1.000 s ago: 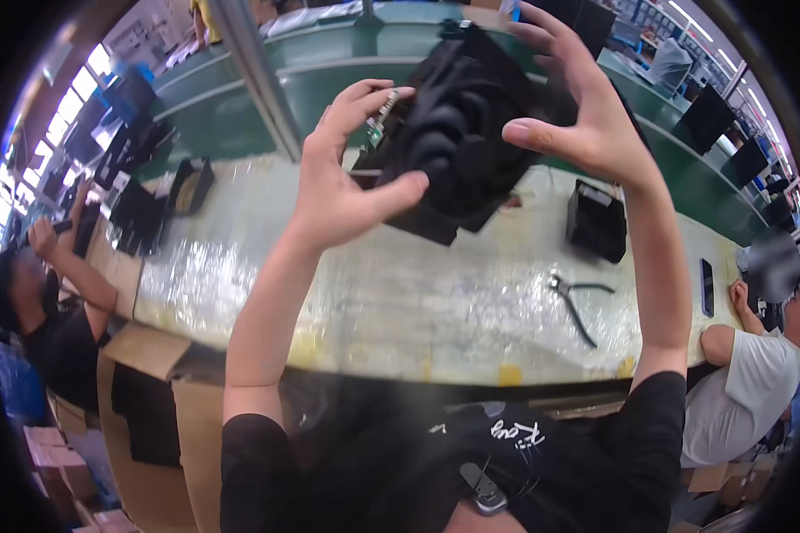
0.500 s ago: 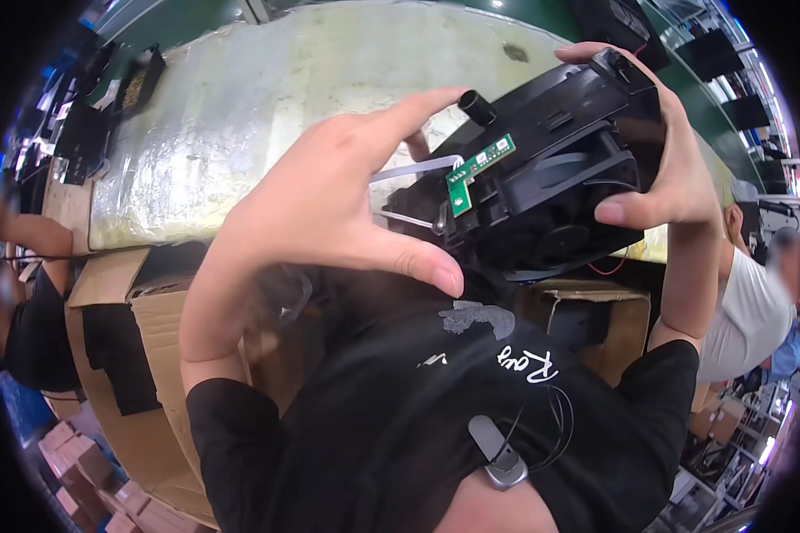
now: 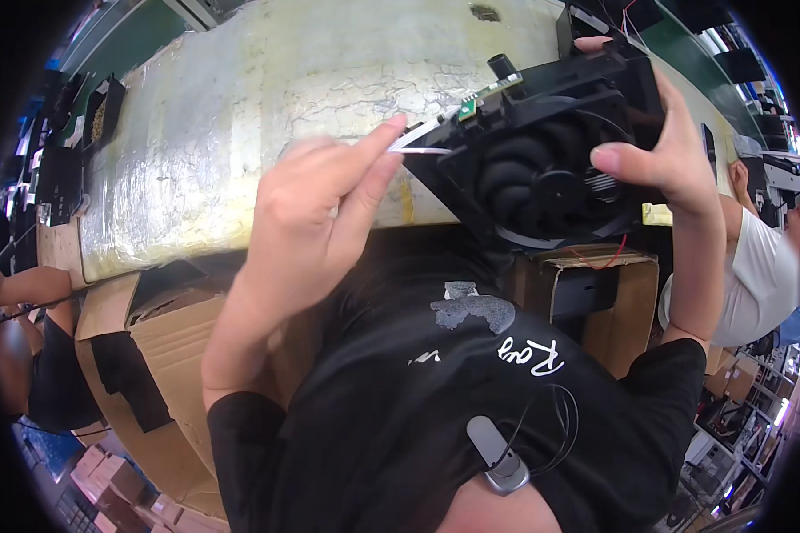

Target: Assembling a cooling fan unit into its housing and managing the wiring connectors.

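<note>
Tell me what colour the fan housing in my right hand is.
Black. The fan housing, held by the right hand, shows best in the head view.

My left hand (image 3: 316,218) is raised, forearm bent up from the elbow, index finger and thumb pinched together. My right hand (image 3: 676,160) grips from the side, thumb stretched across, forearm upright.

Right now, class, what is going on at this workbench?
A person in a black T-shirt holds a black plastic fan unit up close over a plastic-covered bench. The right hand grips the unit's side, thumb across the round fan blades. The left hand pinches thin white wires that run to a small green circuit board at the unit's upper corner. Open cardboard boxes stand below the bench.
</note>
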Available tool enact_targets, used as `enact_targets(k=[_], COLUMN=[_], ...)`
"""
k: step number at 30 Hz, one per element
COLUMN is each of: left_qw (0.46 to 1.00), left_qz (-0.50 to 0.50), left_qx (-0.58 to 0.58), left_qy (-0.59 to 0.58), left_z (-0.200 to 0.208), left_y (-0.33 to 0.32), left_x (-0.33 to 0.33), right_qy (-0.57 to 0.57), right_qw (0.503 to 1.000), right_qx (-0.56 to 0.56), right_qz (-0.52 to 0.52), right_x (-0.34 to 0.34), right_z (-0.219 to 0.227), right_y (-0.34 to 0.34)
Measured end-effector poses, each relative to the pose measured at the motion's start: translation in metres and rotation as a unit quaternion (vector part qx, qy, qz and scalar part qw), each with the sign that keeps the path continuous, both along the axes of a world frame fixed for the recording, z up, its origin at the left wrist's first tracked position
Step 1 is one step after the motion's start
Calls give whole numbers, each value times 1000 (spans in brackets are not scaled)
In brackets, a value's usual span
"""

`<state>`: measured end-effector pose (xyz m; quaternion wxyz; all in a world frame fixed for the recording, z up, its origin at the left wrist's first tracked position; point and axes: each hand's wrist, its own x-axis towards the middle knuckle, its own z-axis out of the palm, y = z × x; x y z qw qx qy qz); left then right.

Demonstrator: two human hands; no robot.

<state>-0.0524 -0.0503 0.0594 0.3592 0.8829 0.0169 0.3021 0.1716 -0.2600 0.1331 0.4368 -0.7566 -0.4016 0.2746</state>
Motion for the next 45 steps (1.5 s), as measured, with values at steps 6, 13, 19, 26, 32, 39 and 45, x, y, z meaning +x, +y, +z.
enact_targets(k=[6, 13, 19, 26, 32, 39, 45], left_qw=[977, 979, 975, 977, 978, 978, 983], left_qz=[107, 185, 198, 186, 188, 177, 157], left_qx=[-183, -75, 51, 51, 47, 33, -14], left_qy=[26, 48, 82, 89, 83, 105, 96], left_z=[-21, -58, -53, -45, -42, -37, -29], left_y=[-20, 0, 4, 1, 2, 3, -3], left_x=[7, 42, 31, 34, 30, 30, 27], right_qy=[178, 364, -89, -486, -586, -424, -423], right_qw=[978, 910, 986, 838, 733, 812, 836], right_qx=[51, 92, -142, -165, -271, -335, -247], right_qz=[-90, -178, -16, -184, -217, -220, -246], right_x=[11, 5, 31, 164, 184, 189, 165], right_z=[-51, -109, -83, -65, -87, -74, -45], right_y=[14, 65, 29, -31, -18, -13, -37])
